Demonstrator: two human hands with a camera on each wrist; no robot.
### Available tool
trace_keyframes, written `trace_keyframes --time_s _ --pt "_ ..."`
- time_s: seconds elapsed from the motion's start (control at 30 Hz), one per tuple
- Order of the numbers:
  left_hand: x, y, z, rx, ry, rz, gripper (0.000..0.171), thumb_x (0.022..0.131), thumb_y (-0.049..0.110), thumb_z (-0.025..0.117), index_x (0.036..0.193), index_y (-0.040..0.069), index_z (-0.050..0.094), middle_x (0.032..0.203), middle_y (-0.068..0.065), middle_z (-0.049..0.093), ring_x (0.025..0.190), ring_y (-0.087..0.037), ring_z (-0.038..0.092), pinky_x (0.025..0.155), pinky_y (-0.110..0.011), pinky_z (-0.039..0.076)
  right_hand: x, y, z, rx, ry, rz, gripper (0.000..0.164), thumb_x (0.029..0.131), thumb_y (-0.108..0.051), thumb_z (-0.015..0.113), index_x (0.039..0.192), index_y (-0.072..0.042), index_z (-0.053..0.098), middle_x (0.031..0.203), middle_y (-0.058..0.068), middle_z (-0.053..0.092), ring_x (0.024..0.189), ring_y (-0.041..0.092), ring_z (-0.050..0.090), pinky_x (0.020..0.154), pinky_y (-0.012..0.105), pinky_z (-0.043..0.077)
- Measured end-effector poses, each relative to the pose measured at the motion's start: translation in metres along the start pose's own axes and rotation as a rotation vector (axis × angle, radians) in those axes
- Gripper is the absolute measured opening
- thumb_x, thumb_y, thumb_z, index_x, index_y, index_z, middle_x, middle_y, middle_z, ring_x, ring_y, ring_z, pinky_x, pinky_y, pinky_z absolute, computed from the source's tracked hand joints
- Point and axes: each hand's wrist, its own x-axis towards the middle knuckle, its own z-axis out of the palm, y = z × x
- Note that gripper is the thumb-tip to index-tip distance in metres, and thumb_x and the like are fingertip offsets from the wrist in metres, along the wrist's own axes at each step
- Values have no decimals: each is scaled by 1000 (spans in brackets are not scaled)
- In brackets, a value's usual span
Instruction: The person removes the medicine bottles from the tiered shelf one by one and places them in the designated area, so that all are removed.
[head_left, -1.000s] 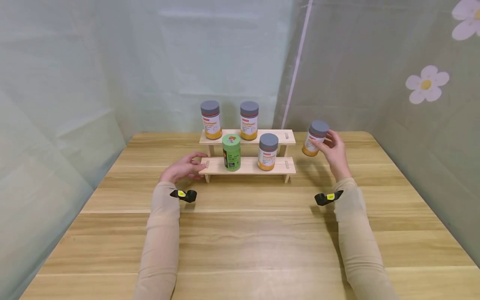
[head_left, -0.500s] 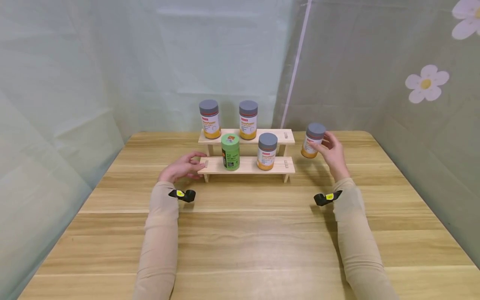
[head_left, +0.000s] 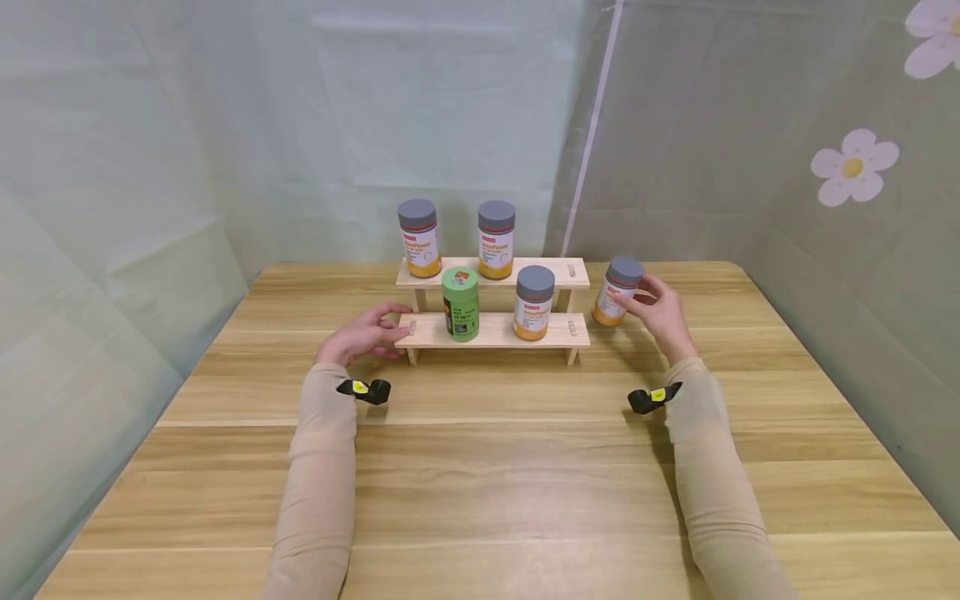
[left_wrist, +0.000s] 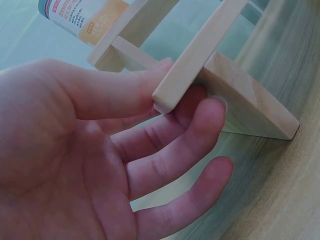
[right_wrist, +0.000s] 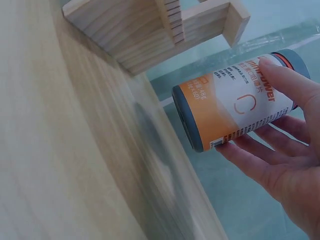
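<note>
A two-tier wooden display rack (head_left: 495,328) stands toward the back of the table. My left hand (head_left: 363,336) pinches the left end of its lower board; the left wrist view has the thumb on top and fingers (left_wrist: 172,145) curled beneath. To the right of the rack, my right hand (head_left: 662,315) grips a grey-capped supplement bottle (head_left: 615,293) with a white and orange label. This bottle is slightly tilted and, in the right wrist view, its base (right_wrist: 187,120) hangs above the tabletop, apart from the rack.
Two similar bottles, a left one (head_left: 421,240) and a middle one (head_left: 497,242), stand on the upper board. The lower board carries a green jar (head_left: 461,305) and another grey-capped bottle (head_left: 533,304). Fabric curtains (head_left: 450,100) hang behind the table (head_left: 510,467).
My right hand has moved left and lower with the bottle, closer to the rack. The left hand keeps its hold on the lower board.
</note>
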Motion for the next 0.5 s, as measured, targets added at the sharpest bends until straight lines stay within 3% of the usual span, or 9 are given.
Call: trace_keyframes --time_s 0.23,0.43,0.5 --pt "-2 2 0 -5 -5 3 55 100 18 53 147 5 30 124 -25 54 84 -16 66 86 -37 57 -1 2 1 -73 -22 -11 65 88 -22 71 144 -4 42 140 21 49 122 36 55 102 35 45" --pt "-3 3 1 -1 -8 10 54 100 17 53 147 5 30 122 -24 56 84 -16 66 88 -40 56 -12 -17 2 -69 -56 -6 64 89 -11 69 143 3 39 141 27 47 125 43 52 105 46 42" --pt "-3 2 0 -5 -11 12 55 100 17 53 147 4 29 122 -25 55 84 -17 66 89 -41 56 -10 -13 3 -59 -59 -19 63 89 -10 69 143 3 39 142 27 46 127 43 51 108 49 41"
